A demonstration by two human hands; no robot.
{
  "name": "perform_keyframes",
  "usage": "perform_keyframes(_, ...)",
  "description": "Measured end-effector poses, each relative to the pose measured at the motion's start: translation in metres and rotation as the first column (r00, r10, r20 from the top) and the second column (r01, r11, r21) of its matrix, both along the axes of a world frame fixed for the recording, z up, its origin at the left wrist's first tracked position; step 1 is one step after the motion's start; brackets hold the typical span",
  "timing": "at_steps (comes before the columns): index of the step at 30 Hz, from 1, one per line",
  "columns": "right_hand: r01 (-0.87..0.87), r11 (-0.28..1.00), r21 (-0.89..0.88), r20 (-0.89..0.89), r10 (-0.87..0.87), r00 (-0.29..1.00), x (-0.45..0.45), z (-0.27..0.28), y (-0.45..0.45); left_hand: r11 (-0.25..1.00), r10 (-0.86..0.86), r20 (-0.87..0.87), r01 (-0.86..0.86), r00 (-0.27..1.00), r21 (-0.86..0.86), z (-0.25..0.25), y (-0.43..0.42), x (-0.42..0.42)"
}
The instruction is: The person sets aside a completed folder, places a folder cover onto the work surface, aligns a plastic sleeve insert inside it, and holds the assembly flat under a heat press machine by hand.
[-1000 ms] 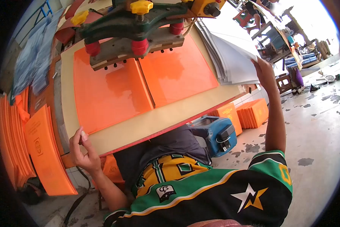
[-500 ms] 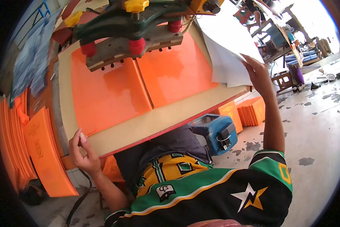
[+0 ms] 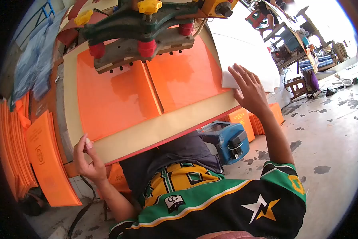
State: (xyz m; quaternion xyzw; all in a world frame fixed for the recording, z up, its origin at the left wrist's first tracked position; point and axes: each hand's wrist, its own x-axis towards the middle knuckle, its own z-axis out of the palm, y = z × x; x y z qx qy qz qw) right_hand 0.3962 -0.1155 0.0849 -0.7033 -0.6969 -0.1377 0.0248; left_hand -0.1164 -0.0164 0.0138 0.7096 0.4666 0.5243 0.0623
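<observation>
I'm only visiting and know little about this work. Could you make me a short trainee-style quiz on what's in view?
1. Which of the person's hands is nearer the white sheets?
2. True or false: the orange sheet lies on top of the white sheets.
3. Fill in the colour: the lobed knobs on the green metal frame are ____.

Key:
1. The right hand.
2. False; the orange sheet lies on the tan board.
3. Yellow.
</observation>
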Motion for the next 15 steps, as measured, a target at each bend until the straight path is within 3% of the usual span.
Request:
perform_keyframes(5, -0.056, 0.987, 0.148, -0.083, 0.069, 0.994, 0.007, 0.003, 0.001, 1.0, -0.017, 0.008, 0.017, 1.0, -0.002, 0.001, -0.003, -0.002)
perform_keyframes(7, 0.023, 0.986, 0.167, -0.128, -0.001, 0.992, 0.015, 0.009, 0.001, 1.0, -0.006, 0.017, 0.007, 1.0, -0.019, 0.001, -0.004, -0.002)
perform_keyframes(9, -0.042, 0.962, 0.27, -0.036, 0.054, 0.998, 0.024, 0.018, 0.005, 0.999, -0.021, -0.002, 0.021, 1.0, -0.035, -0.002, -0.004, -0.007)
perform_keyframes(11, 0.095, 0.959, 0.265, -0.143, -0.058, 0.988, 0.035, 0.031, 0.004, 0.998, -0.033, -0.021, 0.032, 0.999, -0.05, -0.003, -0.006, -0.008)
perform_keyframes(14, 0.153, 0.905, 0.396, -0.084, -0.13, 0.988, 0.046, 0.052, 0.003, 0.997, -0.07, 0.062, 0.072, 0.996, -0.035, 0.0, -0.015, 0.003)
perform_keyframes(15, 0.069, 0.885, 0.46, -0.028, -0.063, 0.998, 0.044, 0.06, 0.004, 0.979, -0.137, 0.228, 0.167, 0.964, -0.116, 0.003, -0.025, 0.014)
